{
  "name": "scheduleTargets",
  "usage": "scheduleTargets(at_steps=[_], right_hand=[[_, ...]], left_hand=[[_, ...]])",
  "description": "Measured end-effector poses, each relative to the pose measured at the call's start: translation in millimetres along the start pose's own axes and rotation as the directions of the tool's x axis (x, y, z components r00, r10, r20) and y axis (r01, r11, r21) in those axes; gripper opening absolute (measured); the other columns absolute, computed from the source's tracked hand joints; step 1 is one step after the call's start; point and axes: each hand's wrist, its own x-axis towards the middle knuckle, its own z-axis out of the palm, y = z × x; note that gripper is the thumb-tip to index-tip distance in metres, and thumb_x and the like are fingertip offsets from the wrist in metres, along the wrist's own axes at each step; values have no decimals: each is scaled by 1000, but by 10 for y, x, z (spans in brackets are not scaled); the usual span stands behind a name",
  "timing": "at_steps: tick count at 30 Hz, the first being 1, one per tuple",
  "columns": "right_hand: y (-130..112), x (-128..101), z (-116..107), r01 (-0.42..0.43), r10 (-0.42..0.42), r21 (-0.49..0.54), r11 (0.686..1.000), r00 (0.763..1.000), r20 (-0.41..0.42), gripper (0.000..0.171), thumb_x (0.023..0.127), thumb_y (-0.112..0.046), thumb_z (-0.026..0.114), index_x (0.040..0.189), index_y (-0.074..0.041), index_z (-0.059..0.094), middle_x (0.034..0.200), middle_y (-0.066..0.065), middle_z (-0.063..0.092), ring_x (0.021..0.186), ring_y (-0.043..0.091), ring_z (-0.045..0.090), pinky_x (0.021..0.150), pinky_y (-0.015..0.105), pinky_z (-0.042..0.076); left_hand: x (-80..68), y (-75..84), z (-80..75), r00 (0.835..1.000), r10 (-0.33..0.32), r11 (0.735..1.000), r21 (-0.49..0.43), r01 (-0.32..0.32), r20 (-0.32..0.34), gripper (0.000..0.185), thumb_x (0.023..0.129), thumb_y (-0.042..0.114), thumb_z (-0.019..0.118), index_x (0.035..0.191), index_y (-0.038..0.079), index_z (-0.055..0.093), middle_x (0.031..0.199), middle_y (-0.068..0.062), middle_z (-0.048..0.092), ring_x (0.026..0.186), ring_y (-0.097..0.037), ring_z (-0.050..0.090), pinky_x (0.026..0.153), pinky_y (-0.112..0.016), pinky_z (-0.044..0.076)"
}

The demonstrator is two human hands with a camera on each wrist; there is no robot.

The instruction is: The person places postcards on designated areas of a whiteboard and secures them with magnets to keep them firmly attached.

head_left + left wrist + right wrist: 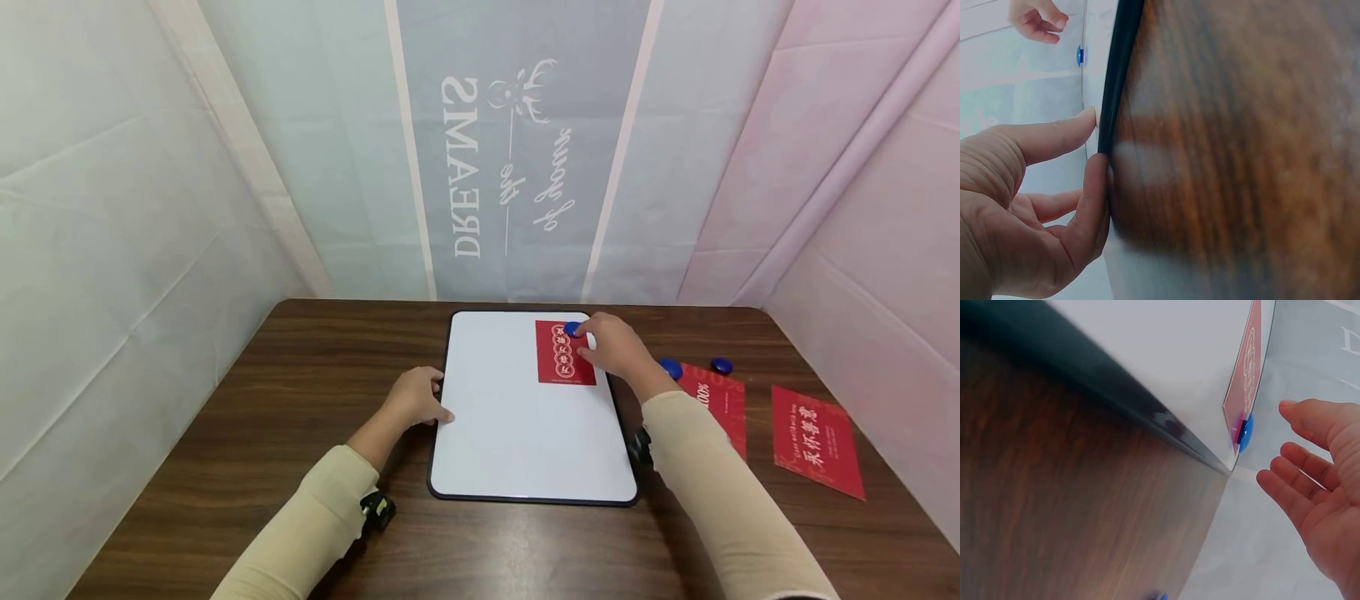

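Observation:
A white board (517, 425) with a black rim lies flat on the brown table (300, 400). A red card (558, 358) sits at its far right corner, with a blue magnet (573, 329) on the card's top edge. My right hand (611, 346) hovers over the card's right side. In the right wrist view that right hand (1316, 481) has loosely straight fingers, a little apart from the magnet (1245, 431). My left hand (420, 398) rests at the board's left edge. Its thumb and forefinger (1094, 200) press against the rim (1119, 69).
Two more blue magnets (671, 367) (722, 365) lie on the table right of the board. Two red cards (716, 404) (817, 440) lie beside them. Pale fabric walls close in the table at the back and both sides.

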Motion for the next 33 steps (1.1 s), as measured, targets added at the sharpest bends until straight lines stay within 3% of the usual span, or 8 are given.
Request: scheduleTargets(at_steps=[24,33], right_hand=[[59,-337,-96,83,-84,-6,997,992,-90,42,81,-14,80,119,-1,67,120,19,58,114,37,53,87,51,54],[153,-490,-95,14,-10,38,999,996,-85,44,82,-16,80,121,-2,65,124,21,56,117,41,52,91,56,49]], left_hand=[[17,-21,23,1000,-4,1000,12,4,2,77,68,9,90,135,-1,53,114,-13,61,63,-15,65,60,-28,57],[6,-14,9,1000,9,1000,1,-9,-4,76,68,7,89,134,-2,53,113,-14,61,61,-15,65,58,-27,56]])
